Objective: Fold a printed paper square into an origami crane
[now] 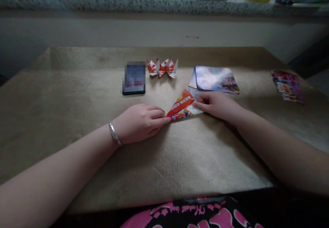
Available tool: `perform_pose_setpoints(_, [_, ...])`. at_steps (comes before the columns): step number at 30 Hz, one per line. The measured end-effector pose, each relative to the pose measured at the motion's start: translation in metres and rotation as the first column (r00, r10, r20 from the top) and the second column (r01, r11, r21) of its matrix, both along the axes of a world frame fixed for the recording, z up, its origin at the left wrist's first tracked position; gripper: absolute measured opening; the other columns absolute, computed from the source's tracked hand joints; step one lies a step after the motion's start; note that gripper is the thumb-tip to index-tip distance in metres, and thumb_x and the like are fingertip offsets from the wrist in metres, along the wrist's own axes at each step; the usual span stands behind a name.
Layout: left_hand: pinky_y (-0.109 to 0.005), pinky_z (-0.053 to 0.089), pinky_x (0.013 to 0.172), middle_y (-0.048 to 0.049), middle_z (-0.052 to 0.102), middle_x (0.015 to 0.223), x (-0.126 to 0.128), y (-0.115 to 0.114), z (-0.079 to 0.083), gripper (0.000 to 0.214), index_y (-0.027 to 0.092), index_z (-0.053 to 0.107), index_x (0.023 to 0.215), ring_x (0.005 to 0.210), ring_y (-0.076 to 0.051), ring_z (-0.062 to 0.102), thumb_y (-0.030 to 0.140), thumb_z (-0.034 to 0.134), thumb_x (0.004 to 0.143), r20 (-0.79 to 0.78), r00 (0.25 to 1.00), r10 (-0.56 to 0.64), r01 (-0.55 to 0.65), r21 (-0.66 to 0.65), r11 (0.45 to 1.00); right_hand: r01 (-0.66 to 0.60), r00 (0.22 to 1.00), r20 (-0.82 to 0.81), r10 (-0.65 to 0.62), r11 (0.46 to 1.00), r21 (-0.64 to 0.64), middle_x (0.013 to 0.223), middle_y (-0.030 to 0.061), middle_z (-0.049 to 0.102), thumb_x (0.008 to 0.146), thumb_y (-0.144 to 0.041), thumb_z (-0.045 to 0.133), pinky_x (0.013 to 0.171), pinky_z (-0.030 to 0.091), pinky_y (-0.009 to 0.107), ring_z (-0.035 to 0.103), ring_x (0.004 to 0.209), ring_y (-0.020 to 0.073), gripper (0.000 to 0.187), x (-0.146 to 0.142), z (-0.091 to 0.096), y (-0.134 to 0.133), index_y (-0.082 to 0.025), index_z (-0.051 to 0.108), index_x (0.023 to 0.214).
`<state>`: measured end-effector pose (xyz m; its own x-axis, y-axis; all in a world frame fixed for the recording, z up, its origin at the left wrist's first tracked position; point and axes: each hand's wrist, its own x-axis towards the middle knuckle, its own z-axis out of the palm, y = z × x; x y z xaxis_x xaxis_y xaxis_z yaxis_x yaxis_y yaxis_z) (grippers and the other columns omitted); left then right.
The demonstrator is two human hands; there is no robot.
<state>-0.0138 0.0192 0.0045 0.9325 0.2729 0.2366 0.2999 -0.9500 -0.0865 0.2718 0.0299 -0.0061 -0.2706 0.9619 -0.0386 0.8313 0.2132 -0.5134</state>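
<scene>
A piece of folded printed paper (pixel 183 105), red, orange and white with small lettering, lies on the table between my two hands. My left hand (pixel 144 122), a silver bangle at its wrist, has its fingers together on the pointed left corner of the paper. On the right, my right hand (pixel 218 104) pinches the paper with thumb and forefinger and covers its right end. Just beyond the paper stand several small red and white folded paper figures (pixel 162 68), side by side.
A phone (pixel 134 80) with a blurred screen lies left of the figures. Flat glossy printed sheets (pixel 216 78) rest behind my right hand. More colourful printed paper (pixel 288 85) lies at the table's right. Behind the table (pixel 102 173), a speckled stone ledge (pixel 154 4) holds several items.
</scene>
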Motion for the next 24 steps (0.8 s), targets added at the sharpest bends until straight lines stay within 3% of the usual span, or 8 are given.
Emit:
perform_pose_setpoints(5, [-0.030,0.056,0.076,-0.0081,0.068,0.093,0.000,0.000,-0.001,0.028,0.016,0.066,0.106,0.087,-0.017,0.065,0.021,0.041,0.096,-0.005,1.000,0.016,-0.016,-0.014,1.000,-0.008,0.994,0.109,-0.002,0.996,0.086,0.059,-0.0018,0.054,0.086,-0.044,0.053,0.050,0.028,0.027,0.045,0.053,0.0118,0.030,-0.004,0.002,-0.004,-0.021,0.054,0.066])
perform_pose_setpoints(11, [-0.029,0.057,0.079,-0.0099,0.068,0.104,-0.002,0.001,-0.006,0.025,0.013,0.066,0.099,0.088,-0.017,0.066,0.023,0.043,0.095,0.061,0.998,0.031,-0.027,-0.059,0.998,-0.048,0.985,0.171,0.017,0.983,0.177,0.061,0.0000,0.056,0.087,-0.041,0.050,0.051,0.027,0.027,0.046,0.054,0.0130,0.029,-0.006,0.004,-0.005,-0.021,0.049,0.066])
perform_pose_setpoints(16, [-0.028,0.057,0.075,-0.0095,0.070,0.101,-0.003,0.002,-0.005,0.026,0.014,0.061,0.113,0.087,-0.016,0.067,0.024,0.046,0.095,0.100,0.994,0.045,-0.040,-0.057,0.998,-0.031,0.987,0.162,-0.014,0.963,0.268,0.069,0.0023,0.060,0.087,-0.038,0.050,0.053,0.031,0.027,0.050,0.057,0.0150,0.021,-0.010,0.002,-0.007,-0.022,0.052,0.074])
perform_pose_setpoints(19, [-0.027,0.057,0.076,-0.0075,0.070,0.099,-0.004,0.004,-0.003,0.028,0.018,0.062,0.115,0.091,-0.016,0.066,0.020,0.042,0.096,0.071,0.997,0.004,-0.001,-0.040,0.999,-0.055,0.991,0.131,0.000,0.908,0.415,0.092,0.0090,0.066,0.085,-0.034,0.053,0.064,0.043,0.032,0.059,0.074,0.0208,0.021,-0.014,0.001,-0.007,-0.020,0.058,0.101])
perform_pose_setpoints(21, [-0.027,0.057,0.076,-0.0071,0.070,0.098,-0.005,0.004,-0.003,0.028,0.017,0.064,0.111,0.092,-0.016,0.066,0.019,0.041,0.097,0.060,0.998,-0.003,0.005,-0.032,0.999,-0.163,0.984,0.153,0.096,0.839,0.520,0.110,0.0134,0.065,0.087,-0.028,0.051,0.080,0.046,0.037,0.060,0.095,0.0252,0.031,-0.017,0.001,-0.008,-0.017,0.057,0.115])
perform_pose_setpoints(24, [-0.027,0.056,0.079,-0.0070,0.070,0.097,-0.004,0.004,-0.004,0.026,0.017,0.065,0.109,0.092,-0.016,0.066,0.024,0.043,0.097,0.055,0.998,0.010,-0.008,-0.038,0.999,-0.353,0.935,0.235,0.265,0.742,0.570,0.117,0.0093,0.066,0.090,-0.023,0.048,0.095,0.042,0.041,0.056,0.110,0.0254,0.030,-0.021,0.002,-0.009,-0.021,0.061,0.117])
